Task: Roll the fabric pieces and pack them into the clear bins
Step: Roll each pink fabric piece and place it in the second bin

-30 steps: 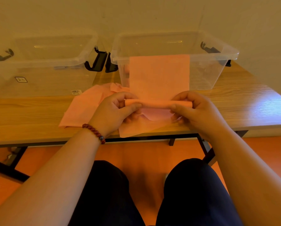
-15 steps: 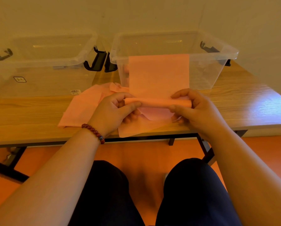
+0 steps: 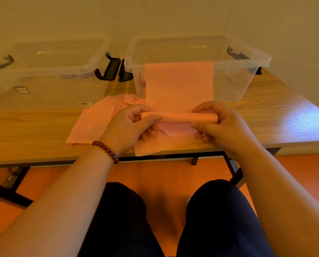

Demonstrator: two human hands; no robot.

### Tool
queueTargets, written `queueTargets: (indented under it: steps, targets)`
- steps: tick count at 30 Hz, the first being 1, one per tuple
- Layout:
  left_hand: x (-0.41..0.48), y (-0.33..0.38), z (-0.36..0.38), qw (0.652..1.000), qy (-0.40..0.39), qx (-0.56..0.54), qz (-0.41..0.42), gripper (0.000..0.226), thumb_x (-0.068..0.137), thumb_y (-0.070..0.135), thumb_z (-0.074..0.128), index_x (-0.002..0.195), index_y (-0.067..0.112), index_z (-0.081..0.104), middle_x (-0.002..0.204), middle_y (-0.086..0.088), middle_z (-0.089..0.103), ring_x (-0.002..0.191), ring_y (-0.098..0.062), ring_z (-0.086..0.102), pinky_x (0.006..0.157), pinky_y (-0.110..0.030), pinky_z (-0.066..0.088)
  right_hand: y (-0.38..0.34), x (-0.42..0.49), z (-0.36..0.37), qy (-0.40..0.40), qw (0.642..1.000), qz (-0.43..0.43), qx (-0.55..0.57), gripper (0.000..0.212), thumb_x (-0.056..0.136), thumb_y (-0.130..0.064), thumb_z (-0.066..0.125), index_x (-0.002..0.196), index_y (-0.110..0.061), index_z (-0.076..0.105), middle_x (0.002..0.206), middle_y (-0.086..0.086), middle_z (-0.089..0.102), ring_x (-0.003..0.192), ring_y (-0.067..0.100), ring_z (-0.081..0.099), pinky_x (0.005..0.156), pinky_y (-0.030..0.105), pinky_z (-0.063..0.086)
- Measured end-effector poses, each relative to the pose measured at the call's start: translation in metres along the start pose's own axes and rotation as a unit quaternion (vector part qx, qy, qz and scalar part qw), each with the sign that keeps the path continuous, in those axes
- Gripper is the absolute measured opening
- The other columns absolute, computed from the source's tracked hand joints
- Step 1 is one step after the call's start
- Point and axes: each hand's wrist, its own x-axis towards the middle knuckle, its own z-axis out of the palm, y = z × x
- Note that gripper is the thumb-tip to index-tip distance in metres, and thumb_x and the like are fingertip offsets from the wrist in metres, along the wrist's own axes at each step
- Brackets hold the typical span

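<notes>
Spare fabric pieces (image 3: pixel 97 125) lie just before the bins (image 3: pixel 238 67).

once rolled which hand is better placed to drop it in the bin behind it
Probably right: the right hand grips the roll squarely before that bin; the left hand sits by its left corner.

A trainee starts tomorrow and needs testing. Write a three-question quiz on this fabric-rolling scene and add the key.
1. True or false: the left hand and the right hand both pinch the fabric roll.
2. The unrolled sheet covers the front of which clear bin? A) left B) right C) neither
3. Which wrist wears the bead bracelet?
Key: 1 true; 2 B, the right bin; 3 left.
</notes>
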Motion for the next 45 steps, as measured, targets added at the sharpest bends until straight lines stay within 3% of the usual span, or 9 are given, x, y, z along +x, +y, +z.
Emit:
queueTargets:
  steps: [4,10,19,24,29,35,41,45]
  targets:
    - [0.0011,-0.0013,-0.0012,1.000,-0.007,-0.013,-0.011,0.019,0.081,0.018,0.072,0.095,0.028,0.064,0.077,-0.001,0.074,0.068,-0.015,0.066,0.055,-0.021,0.053,0.0000,0.0001,0.0017,0.015,1.000,-0.004,0.006,0.001,0.089,-0.021,0.068,0.090,-0.021,0.068,0.069,-0.002,0.069,0.062,0.011,0.066,0.055,0.020,0.051]
    - [0.0000,0.0009,0.0004,1.000,-0.001,-0.001,-0.001,0.007,0.088,0.016,0.063,0.087,0.023,0.063,0.065,0.005,0.071,0.057,-0.006,0.064,0.051,-0.017,0.050,-0.0009,0.0000,0.0010,-0.003,1.000,0.006,0.014,0.017,0.083,-0.019,0.072,0.097,-0.025,0.065,0.073,0.000,0.071,0.063,0.012,0.066,0.056,0.023,0.053]
    - [-0.0013,0.0024,0.0000,1.000,-0.008,-0.010,-0.008,0.016,0.084,0.013,0.069,0.094,0.025,0.064,0.073,0.004,0.074,0.064,-0.009,0.067,0.053,-0.018,0.051,-0.0025,-0.0001,0.0019,0.013,1.000,-0.002,0.016,0.003,0.090,-0.021,0.065,0.091,-0.019,0.066,0.070,0.000,0.070,0.064,0.016,0.067,0.054,0.021,0.052]
    - [-0.0008,0.0009,0.0007,1.000,-0.003,0.000,-0.003,0.007,0.088,0.020,0.063,0.090,0.026,0.064,0.066,0.005,0.072,0.056,-0.006,0.064,0.050,-0.017,0.049,-0.0031,-0.0010,-0.0005,-0.005,1.000,0.013,0.001,0.021,0.082,-0.020,0.074,0.099,-0.025,0.063,0.072,0.004,0.071,0.059,0.010,0.065,0.054,0.022,0.052]
    - [0.0005,0.0001,-0.0008,1.000,-0.009,-0.005,-0.020,0.017,0.083,0.015,0.069,0.095,0.025,0.060,0.068,0.002,0.072,0.061,-0.012,0.066,0.053,-0.020,0.052,-0.0028,0.0006,0.0017,0.011,1.000,0.012,0.015,0.005,0.089,-0.021,0.067,0.091,-0.017,0.066,0.070,-0.001,0.070,0.062,0.013,0.065,0.053,0.020,0.051]
    - [-0.0005,0.0024,0.0012,1.000,0.005,0.005,-0.005,0.004,0.090,0.018,0.062,0.086,0.021,0.061,0.060,0.003,0.069,0.050,-0.006,0.061,0.046,-0.016,0.047,-0.0039,-0.0006,-0.0005,-0.014,1.000,0.021,0.011,0.020,0.084,-0.017,0.072,0.100,-0.025,0.062,0.075,0.002,0.071,0.064,0.013,0.066,0.059,0.028,0.051]
    - [-0.0011,0.0018,-0.0007,1.000,-0.005,0.002,-0.015,0.017,0.082,0.017,0.070,0.093,0.028,0.064,0.078,-0.003,0.074,0.062,-0.009,0.064,0.048,-0.017,0.046,-0.0032,-0.0013,0.0008,0.007,1.000,0.004,0.010,0.008,0.091,-0.021,0.065,0.097,-0.016,0.065,0.071,0.001,0.070,0.065,0.015,0.067,0.056,0.024,0.052]
    - [-0.0022,0.0021,0.0000,1.000,-0.004,0.010,-0.004,0.007,0.087,0.019,0.065,0.087,0.026,0.065,0.067,0.006,0.072,0.057,-0.003,0.062,0.046,-0.017,0.045,-0.0024,-0.0007,0.0000,-0.001,1.000,0.005,0.011,0.012,0.087,-0.023,0.068,0.099,-0.023,0.064,0.074,0.001,0.071,0.066,0.015,0.067,0.058,0.026,0.052]
